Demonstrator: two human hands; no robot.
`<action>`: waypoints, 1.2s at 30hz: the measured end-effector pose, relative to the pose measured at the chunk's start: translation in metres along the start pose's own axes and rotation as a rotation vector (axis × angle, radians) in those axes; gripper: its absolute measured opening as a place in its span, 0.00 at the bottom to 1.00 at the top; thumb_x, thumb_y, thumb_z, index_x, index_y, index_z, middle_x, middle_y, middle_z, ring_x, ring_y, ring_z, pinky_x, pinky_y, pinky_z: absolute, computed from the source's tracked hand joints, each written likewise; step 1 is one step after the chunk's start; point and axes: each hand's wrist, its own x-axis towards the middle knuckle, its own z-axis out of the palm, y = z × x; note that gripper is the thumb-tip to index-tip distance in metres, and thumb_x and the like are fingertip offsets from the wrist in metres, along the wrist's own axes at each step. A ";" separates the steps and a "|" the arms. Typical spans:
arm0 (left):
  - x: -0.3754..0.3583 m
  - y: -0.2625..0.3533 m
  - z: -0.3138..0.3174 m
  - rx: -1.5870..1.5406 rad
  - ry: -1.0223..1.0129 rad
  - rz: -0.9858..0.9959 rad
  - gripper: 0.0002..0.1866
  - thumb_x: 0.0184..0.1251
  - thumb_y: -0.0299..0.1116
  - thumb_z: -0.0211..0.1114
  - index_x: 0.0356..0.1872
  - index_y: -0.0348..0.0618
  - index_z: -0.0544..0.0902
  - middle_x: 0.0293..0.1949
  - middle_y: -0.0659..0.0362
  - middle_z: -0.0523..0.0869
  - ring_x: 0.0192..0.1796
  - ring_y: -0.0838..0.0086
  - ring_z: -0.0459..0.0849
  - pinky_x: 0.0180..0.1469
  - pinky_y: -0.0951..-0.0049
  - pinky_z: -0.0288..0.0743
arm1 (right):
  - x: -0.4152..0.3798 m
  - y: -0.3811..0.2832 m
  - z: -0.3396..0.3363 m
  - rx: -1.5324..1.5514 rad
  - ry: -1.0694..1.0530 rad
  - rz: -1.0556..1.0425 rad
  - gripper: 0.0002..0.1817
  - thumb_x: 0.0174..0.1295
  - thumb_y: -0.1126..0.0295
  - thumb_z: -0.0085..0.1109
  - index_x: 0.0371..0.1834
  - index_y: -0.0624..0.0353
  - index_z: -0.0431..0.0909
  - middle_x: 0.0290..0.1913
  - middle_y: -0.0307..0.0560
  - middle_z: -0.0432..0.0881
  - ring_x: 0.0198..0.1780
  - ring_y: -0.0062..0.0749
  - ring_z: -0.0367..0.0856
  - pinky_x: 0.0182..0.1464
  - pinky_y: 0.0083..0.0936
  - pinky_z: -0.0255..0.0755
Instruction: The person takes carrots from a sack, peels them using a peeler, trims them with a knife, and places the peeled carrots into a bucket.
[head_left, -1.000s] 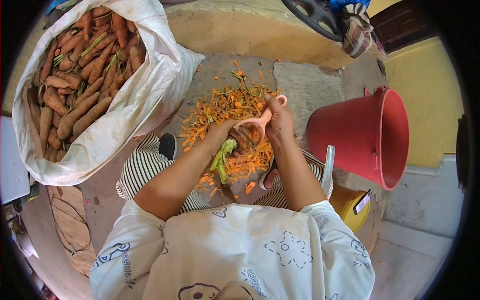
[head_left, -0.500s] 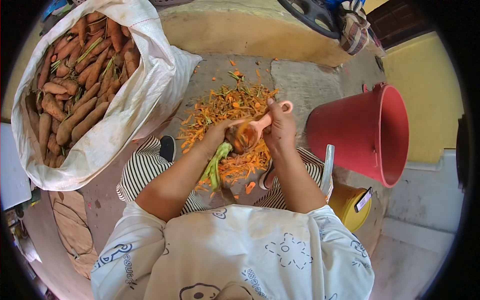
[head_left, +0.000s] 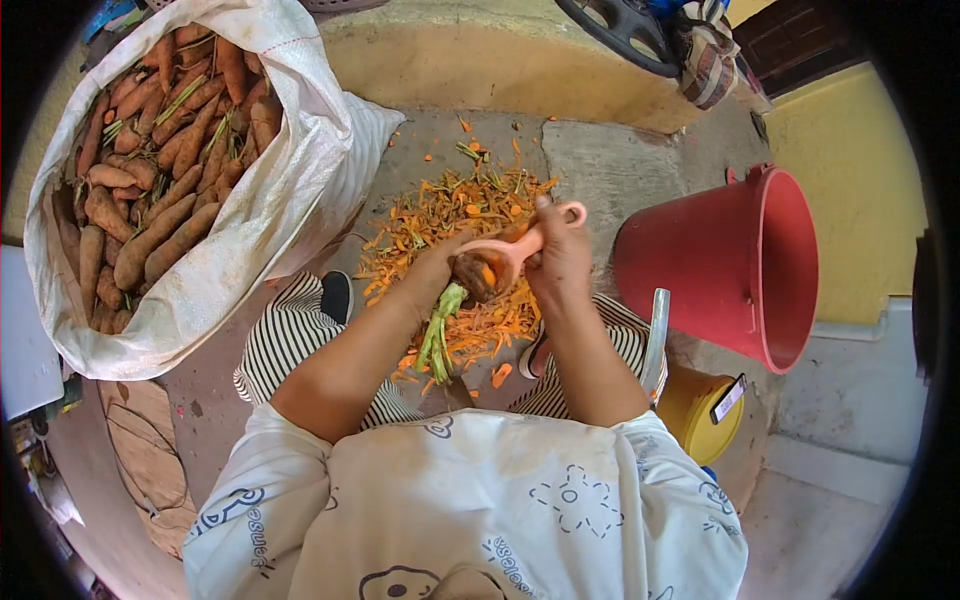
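My left hand [head_left: 432,270] is wrapped round a dirty brown carrot [head_left: 470,274], whose cut green stalks [head_left: 437,335] hang down toward me. An orange peeled strip shows on its side. In my right hand [head_left: 563,255] is a pink peeler [head_left: 526,245] with a ring-ended handle, its head lying over the carrot. Part of the carrot is hidden behind the peeler and my fingers. Below both hands, orange and brown carrot peelings [head_left: 450,205] are heaped on the concrete floor between my feet.
A white woven sack [head_left: 310,190] full of unpeeled carrots [head_left: 150,235] stands at the left. To the right are a large red bucket [head_left: 690,255] and a yellow bucket [head_left: 690,390] with a phone [head_left: 728,398] on it. A low yellow ledge [head_left: 480,70] runs behind the peelings.
The peeler's head has shifted slightly on the carrot, and the blurred orange smear there has gone. The green stalks have swung a little to the right.
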 end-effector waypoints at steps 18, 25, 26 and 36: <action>0.007 -0.012 -0.018 0.176 0.037 0.048 0.18 0.62 0.38 0.42 0.42 0.35 0.73 0.38 0.53 0.79 0.35 0.72 0.80 0.37 0.78 0.75 | 0.046 -0.010 -0.040 -0.179 0.270 -0.284 0.09 0.50 0.72 0.58 0.26 0.61 0.66 0.22 0.41 0.70 0.18 0.21 0.66 0.15 0.20 0.59; 0.005 -0.005 -0.019 0.136 0.094 0.009 0.16 0.58 0.37 0.46 0.38 0.35 0.75 0.30 0.56 0.79 0.29 0.74 0.79 0.33 0.78 0.73 | 0.011 0.003 -0.007 -0.114 0.184 -0.165 0.12 0.48 0.69 0.60 0.20 0.60 0.66 0.19 0.39 0.68 0.15 0.21 0.64 0.13 0.20 0.57; 0.005 -0.005 -0.018 0.084 0.079 -0.017 0.16 0.58 0.37 0.45 0.37 0.35 0.75 0.29 0.56 0.79 0.29 0.75 0.79 0.33 0.78 0.73 | 0.026 0.008 -0.021 -0.152 0.227 -0.185 0.12 0.48 0.69 0.60 0.20 0.60 0.66 0.19 0.39 0.68 0.15 0.21 0.64 0.13 0.20 0.56; 0.002 -0.005 -0.006 0.098 0.064 0.070 0.15 0.58 0.37 0.46 0.34 0.37 0.76 0.26 0.57 0.79 0.26 0.75 0.77 0.31 0.79 0.71 | 0.007 0.012 -0.002 0.091 0.151 -0.001 0.10 0.49 0.72 0.58 0.19 0.57 0.65 0.16 0.38 0.65 0.13 0.21 0.63 0.15 0.22 0.60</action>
